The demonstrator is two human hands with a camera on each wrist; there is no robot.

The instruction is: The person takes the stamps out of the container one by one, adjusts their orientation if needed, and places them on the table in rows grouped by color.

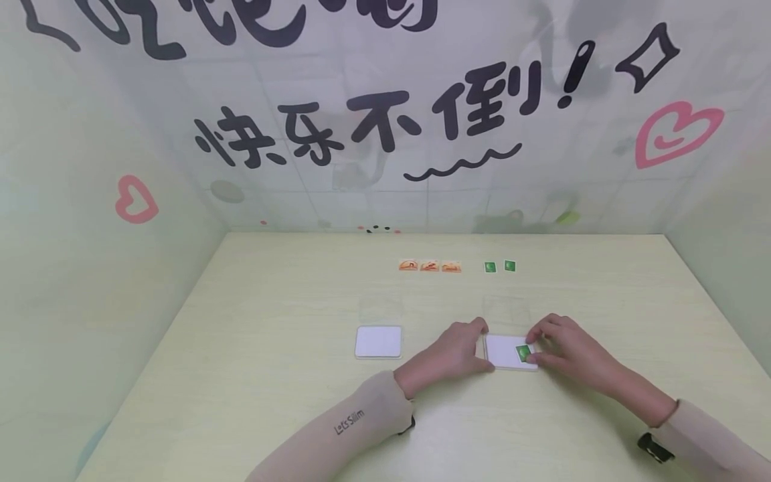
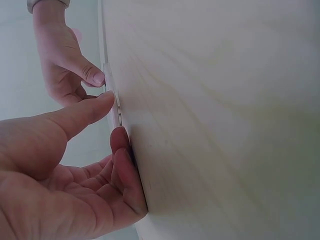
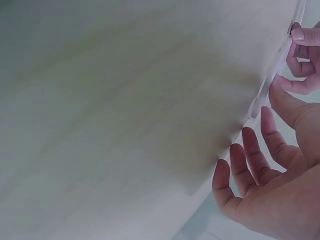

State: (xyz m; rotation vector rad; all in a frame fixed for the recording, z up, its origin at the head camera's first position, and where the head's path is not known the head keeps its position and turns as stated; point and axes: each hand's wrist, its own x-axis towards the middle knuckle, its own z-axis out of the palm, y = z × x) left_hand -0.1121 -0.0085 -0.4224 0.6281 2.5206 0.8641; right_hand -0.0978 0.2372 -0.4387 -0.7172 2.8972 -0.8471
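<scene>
A flat white card-like case lies on the table with a small green stamp-like piece on its right part, slightly tilted. My left hand grips the case's left end, thumb at the near corner and index finger at the far one. At the right end, my right hand holds the case between thumb and index finger, its thumb tip touching the green piece's edge. In the right wrist view the case shows edge-on between the hands, with the right hand's other fingers loosely bent near the tabletop.
A second white case lies to the left. Behind the cases are faint transparent sheets. Farther back sit a row of orange stamp-like pieces and two green ones. A printed curtain closes the table's far edge.
</scene>
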